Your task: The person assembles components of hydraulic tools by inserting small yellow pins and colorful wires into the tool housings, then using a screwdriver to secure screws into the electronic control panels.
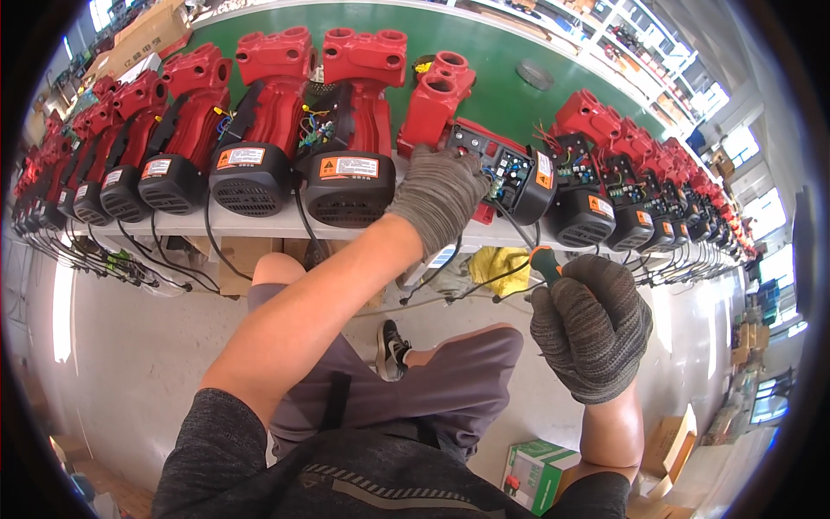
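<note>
In front of me on the bench lies a red and black pump (439,95) with its electrical box (497,169) uncovered, showing a circuit board and wires. My gloved left hand (441,195) reaches onto the near edge of this box. Its fingers are bent and pressed together, and what they pinch is hidden. A screwdriver (546,262) with an orange and dark green handle sits in the closed fist of my gloved right hand (592,324). The screwdriver's shaft points up and left to the box, near the left fingers; its tip is hard to make out.
Several similar pumps (361,112) line the bench to the left, and more with bare circuit boards (622,186) to the right. Black power cables hang off the front edge. A yellow bag (501,270) lies beneath. A green and white box (538,474) stands on the floor.
</note>
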